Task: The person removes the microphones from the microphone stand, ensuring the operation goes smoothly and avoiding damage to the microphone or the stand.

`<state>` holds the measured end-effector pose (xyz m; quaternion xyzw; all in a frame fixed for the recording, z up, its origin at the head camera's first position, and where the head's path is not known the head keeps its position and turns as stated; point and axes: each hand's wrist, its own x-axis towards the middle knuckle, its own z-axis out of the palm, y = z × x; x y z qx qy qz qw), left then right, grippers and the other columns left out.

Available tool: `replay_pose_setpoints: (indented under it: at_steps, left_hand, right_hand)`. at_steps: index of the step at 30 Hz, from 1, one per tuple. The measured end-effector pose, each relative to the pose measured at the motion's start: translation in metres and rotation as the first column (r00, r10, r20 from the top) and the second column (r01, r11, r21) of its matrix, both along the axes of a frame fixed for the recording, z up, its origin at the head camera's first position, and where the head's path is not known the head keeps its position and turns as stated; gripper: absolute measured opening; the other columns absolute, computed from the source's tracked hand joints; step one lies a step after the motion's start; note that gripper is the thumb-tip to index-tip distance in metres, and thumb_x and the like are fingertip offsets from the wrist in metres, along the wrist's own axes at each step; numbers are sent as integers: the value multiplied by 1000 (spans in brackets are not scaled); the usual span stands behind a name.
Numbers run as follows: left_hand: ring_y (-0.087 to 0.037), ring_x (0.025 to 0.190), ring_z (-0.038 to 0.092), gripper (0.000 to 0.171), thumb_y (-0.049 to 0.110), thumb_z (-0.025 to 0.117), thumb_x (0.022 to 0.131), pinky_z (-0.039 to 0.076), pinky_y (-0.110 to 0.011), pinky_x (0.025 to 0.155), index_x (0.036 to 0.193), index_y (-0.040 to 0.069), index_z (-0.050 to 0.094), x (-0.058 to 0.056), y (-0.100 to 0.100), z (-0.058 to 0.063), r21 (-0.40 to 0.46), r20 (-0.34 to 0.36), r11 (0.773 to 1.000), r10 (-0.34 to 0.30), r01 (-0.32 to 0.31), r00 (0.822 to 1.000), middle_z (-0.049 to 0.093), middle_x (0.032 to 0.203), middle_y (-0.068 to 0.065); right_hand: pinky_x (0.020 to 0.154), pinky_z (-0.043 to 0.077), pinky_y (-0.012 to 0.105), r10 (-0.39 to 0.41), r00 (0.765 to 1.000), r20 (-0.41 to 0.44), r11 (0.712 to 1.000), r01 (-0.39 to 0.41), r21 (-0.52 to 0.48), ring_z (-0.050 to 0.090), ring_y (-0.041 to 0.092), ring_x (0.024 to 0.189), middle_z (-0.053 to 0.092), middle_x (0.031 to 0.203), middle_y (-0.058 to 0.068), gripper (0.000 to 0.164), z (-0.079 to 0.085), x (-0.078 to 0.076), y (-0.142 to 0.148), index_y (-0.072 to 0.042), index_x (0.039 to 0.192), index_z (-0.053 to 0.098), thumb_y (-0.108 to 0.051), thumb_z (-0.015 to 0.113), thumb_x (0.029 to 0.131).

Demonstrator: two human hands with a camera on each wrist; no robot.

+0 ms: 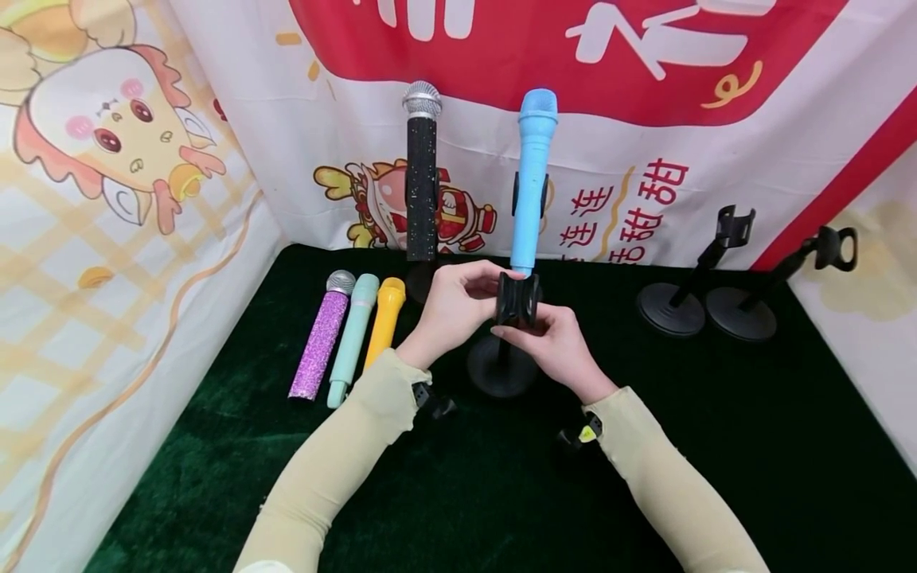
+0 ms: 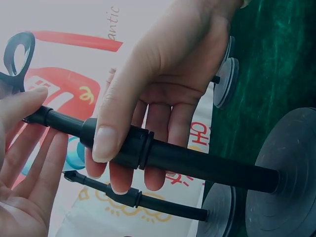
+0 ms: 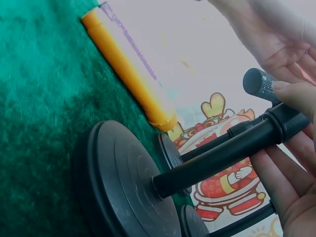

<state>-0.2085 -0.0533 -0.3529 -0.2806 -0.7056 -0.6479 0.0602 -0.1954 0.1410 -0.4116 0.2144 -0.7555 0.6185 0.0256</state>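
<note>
A black microphone stand [image 1: 501,368] rests on the green cloth at the centre, its clip [image 1: 517,298] raised between both hands. My left hand [image 1: 478,288] pinches the clip from the left and top. My right hand [image 1: 546,333] grips the stem just below the clip. In the left wrist view the right hand's thumb [image 2: 106,133] lies over the stem's joint [image 2: 140,148]. The right wrist view shows the round base [image 3: 128,182], the stem [image 3: 222,158] and my right palm [image 3: 291,197] behind it.
A black glitter microphone [image 1: 421,175] and a blue one [image 1: 533,183] stand in holders at the back. Purple [image 1: 320,334], mint [image 1: 353,338] and orange [image 1: 384,318] microphones lie at the left. Two bare stands [image 1: 673,302] [image 1: 745,310] are at the right. Printed banners wall three sides.
</note>
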Motion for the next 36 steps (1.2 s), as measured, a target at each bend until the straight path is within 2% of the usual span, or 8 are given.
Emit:
replay_pose_setpoints:
  at_steps: [6, 10, 14, 22, 30, 36]
  left_hand:
    - [-20, 86, 73, 21, 0, 79, 88, 60, -37, 81, 107, 9, 78, -2, 1, -2, 6, -12, 1000, -4, 4, 1000, 76, 103, 0]
    - [-20, 84, 73, 21, 0, 79, 88, 60, -37, 79, 107, 9, 78, -3, 1, -2, 0, -13, 1000, -6, 6, 1000, 76, 101, -1]
    - [-20, 82, 72, 21, 0, 79, 88, 60, -37, 78, 107, 9, 78, -3, 1, -1, -7, -27, 1000, -2, 2, 1000, 76, 99, -2]
    - [-18, 76, 71, 19, -2, 79, 87, 60, -37, 73, 103, 9, 78, -3, 3, 0, -24, -64, 999, 29, -31, 998, 76, 95, 1]
    - [-15, 77, 72, 16, -2, 79, 87, 61, -35, 72, 101, 6, 77, 1, 6, -5, 23, -160, 997, 78, -75, 984, 76, 94, 0]
    - [-18, 78, 72, 18, -3, 79, 88, 61, -36, 74, 103, 7, 77, -3, 1, -3, -3, -134, 1000, 1, -1, 991, 76, 97, -2]
  right_hand:
    - [84, 59, 35, -10, 999, 41, 1000, 10, 3, 70, 24, 92, 75, 101, 6, 25, -4, 2, 1, -12, 111, 78, -24, 82, 90]
    - [88, 58, 34, -15, 995, 95, 1000, 13, 18, 71, 23, 97, 75, 105, 6, 26, -12, 3, 4, -12, 115, 77, -20, 81, 91]
    - [89, 57, 33, -17, 995, 98, 1000, 14, 27, 71, 22, 100, 75, 108, 8, 25, -16, 2, 6, -9, 116, 77, -13, 79, 92]
    - [87, 58, 32, -3, 998, 60, 999, 1, 32, 72, 22, 97, 75, 105, 13, 20, 10, 17, 0, -2, 112, 76, -9, 76, 93]
    - [87, 58, 33, 1, 998, 69, 1000, -2, 20, 72, 21, 100, 75, 109, 12, 22, 10, 17, -2, -2, 113, 76, -9, 77, 93]
    - [86, 58, 32, 8, 998, 63, 1000, -10, 20, 72, 22, 99, 74, 108, 15, 21, 10, 17, -1, -1, 112, 76, -8, 77, 92]
